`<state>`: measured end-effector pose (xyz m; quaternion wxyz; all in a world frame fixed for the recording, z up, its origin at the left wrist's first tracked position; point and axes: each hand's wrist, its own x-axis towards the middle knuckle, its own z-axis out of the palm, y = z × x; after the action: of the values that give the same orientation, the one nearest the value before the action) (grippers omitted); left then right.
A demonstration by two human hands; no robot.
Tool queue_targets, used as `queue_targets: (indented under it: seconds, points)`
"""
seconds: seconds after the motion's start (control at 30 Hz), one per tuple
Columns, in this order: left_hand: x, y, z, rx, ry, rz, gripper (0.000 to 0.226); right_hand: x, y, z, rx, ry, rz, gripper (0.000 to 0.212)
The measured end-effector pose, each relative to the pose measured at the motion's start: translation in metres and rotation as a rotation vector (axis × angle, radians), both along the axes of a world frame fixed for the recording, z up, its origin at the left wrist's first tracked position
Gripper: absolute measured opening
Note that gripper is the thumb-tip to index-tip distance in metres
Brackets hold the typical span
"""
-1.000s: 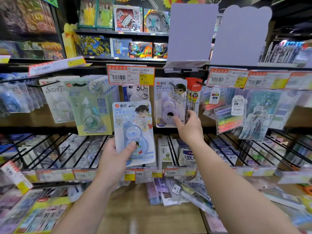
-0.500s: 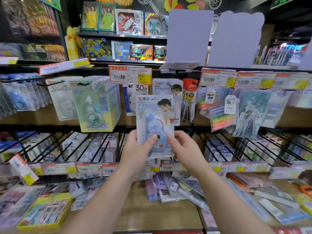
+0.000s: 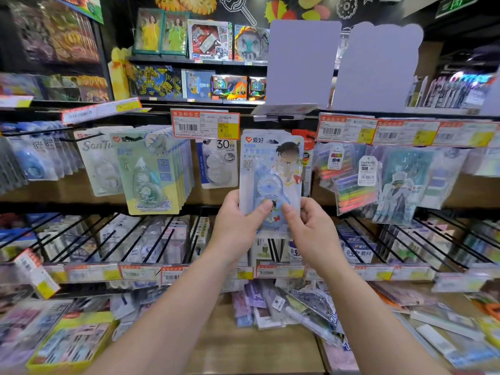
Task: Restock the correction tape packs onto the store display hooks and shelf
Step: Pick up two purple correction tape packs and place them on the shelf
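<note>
Both hands now hold one blue correction tape pack in the head view, the only view supplied. A second ago the left hand alone held this pack low and to the left, while the right hand reached up to a hanging pack on the hook. Half a second ago the right hand had joined at the pack's lower edge. Since then the pack has been carried up and to the right. Its top now overlaps the hanging pack behind it, just under the price tag.

Left hand: thumb on the front face, fingers behind, grasping the lower left corner. Right hand: thumb on the front, fingers curled behind the lower right corner.

Orientation: the pack stands upright, long axis vertical, printed face toward the camera, header end uppermost. It is tilted only slightly.

Judgement: the pack is being lined up for threading onto the hook. The hook tip is hidden behind the pack, so engagement of the hang hole cannot be confirmed. More packs lie loose on the lower shelf.
</note>
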<state>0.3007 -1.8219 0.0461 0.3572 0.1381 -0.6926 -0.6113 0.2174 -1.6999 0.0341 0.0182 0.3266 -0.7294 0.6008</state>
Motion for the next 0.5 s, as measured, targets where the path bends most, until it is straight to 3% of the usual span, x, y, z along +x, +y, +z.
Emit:
queue_targets:
  seconds: [0.5]
  points:
    - [-0.028, -0.016, -0.004, -0.074, -0.131, 0.024, 0.031, -0.023, -0.015, -0.001, 0.084, 0.049, -0.098, 0.016]
